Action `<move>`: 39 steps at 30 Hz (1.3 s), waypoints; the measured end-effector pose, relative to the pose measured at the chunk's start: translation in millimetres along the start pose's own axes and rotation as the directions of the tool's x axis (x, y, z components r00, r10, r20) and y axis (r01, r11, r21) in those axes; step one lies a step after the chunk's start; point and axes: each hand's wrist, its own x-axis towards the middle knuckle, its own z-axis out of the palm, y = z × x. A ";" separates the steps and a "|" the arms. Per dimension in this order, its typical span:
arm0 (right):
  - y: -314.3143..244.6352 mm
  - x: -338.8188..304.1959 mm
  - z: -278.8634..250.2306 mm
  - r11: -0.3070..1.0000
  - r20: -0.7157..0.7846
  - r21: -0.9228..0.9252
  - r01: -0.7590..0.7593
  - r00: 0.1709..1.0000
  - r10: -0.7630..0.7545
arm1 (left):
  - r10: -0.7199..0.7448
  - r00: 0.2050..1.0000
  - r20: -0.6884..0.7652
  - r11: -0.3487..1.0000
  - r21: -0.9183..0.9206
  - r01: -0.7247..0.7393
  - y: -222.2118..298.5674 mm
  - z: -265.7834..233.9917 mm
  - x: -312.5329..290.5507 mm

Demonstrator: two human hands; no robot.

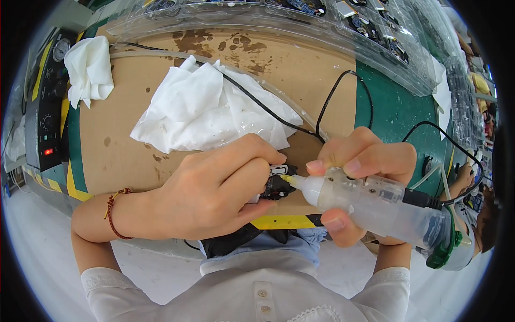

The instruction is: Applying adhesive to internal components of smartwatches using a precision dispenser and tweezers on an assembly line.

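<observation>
My left hand (220,185) is closed on a small black electronic part (277,185) with a white rectangular piece on it, above the near edge of the table. Part of it hides behind my fingers. In my right hand (370,161) lies a translucent glue dispensing syringe (370,199), tilted, with a green cap at its rear. Its yellowish tip (289,178) points left and meets or nearly meets the black part; I cannot tell which. A black cable plugs into the syringe's side, and a clear tube runs to its rear end.
Crumpled white cloths (198,110) lie on the brown board (123,126), with another white cloth (90,72) by the black control box (48,107) at left. Clear plastic trays (322,35) of electronic parts line the back. A black cable (257,107) loops across the table. Another person's hand (462,180) shows at right.
</observation>
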 end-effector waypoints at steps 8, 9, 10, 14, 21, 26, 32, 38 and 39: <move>1.3 0.5 1.6 0.999 -0.026 -0.032 0.031 0.999 -0.031 | 0.010 1.000 -0.007 1.000 0.008 -0.009 -1.0 0.5 -0.1; 1.8 0.2 1.1 0.999 -0.017 -0.034 0.038 0.999 -0.038 | 0.010 1.000 -0.007 1.000 0.008 -0.010 -0.8 0.3 0.1; 2.4 -0.1 0.8 0.998 -0.008 -0.037 0.045 0.999 -0.045 | 0.006 1.000 -0.004 1.000 0.009 -0.006 -0.4 0.0 0.3; 4.4 0.3 1.1 0.995 -0.011 -0.056 0.081 0.997 -0.081 | 0.001 1.000 -0.005 1.000 0.013 -0.001 -0.1 0.2 0.8; 7.3 1.9 4.2 0.992 -0.035 -0.041 0.119 0.992 -0.121 | 0.001 1.000 0.000 1.000 0.025 -0.001 0.0 -2.1 0.1; 8.4 0.5 4.2 0.988 -0.043 -0.055 0.146 0.988 -0.149 | 0.001 1.000 0.010 1.000 0.026 -0.001 -0.2 -0.1 0.6; 7.7 1.8 3.4 0.987 -0.026 -0.052 0.149 0.988 -0.151 | 0.000 1.000 0.002 0.999 0.036 0.000 -0.1 -0.4 0.0; 9.0 2.0 2.7 0.984 -0.036 -0.061 0.170 0.984 -0.172 | -0.008 1.000 0.005 1.000 0.026 0.008 0.5 -0.5 0.6; 9.5 2.0 2.6 0.983 -0.038 -0.049 0.179 0.983 -0.181 | -0.007 1.000 0.005 1.000 0.026 0.006 0.2 -0.3 0.8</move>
